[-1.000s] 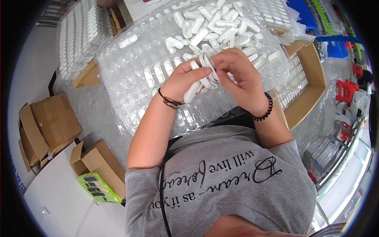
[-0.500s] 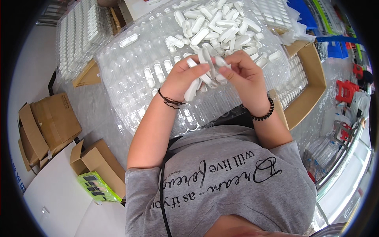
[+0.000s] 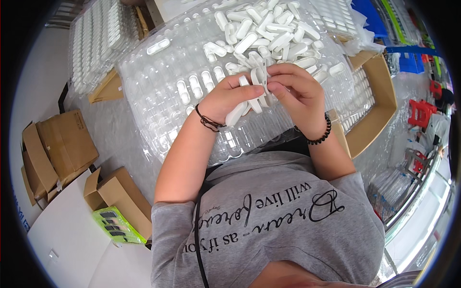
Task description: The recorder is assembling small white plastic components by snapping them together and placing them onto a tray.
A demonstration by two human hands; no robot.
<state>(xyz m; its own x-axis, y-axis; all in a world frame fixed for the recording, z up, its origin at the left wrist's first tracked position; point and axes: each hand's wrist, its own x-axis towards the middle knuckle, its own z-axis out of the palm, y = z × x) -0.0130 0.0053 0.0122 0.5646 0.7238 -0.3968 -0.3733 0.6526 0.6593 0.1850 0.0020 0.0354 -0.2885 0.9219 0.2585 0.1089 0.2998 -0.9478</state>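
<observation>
My left hand (image 3: 225,98) is closed around several white oval plastic pieces (image 3: 237,114), which fan out side by side from its fingers. Thumb and fingertips of my right hand (image 3: 303,93) pinch at a white oval piece (image 3: 259,77) standing up at the end of that bunch. Both hands meet above a stack of clear plastic blister trays (image 3: 168,113). Beyond them lies a loose heap of the same white pieces (image 3: 278,36). A short row of pieces (image 3: 195,87) sits in the tray's pockets, left of my left hand.
Filled trays (image 3: 103,41) are stacked at the far left. An open cardboard box (image 3: 379,103) with more filled trays stands at the right. Cardboard boxes (image 3: 69,144) and a green packet (image 3: 117,225) are at the lower left. A red stool (image 3: 419,113) stands farther right.
The bunch has shifted slightly in my left hand. My right fingers have moved from a tilted piece to one standing upright at the bunch's end.
</observation>
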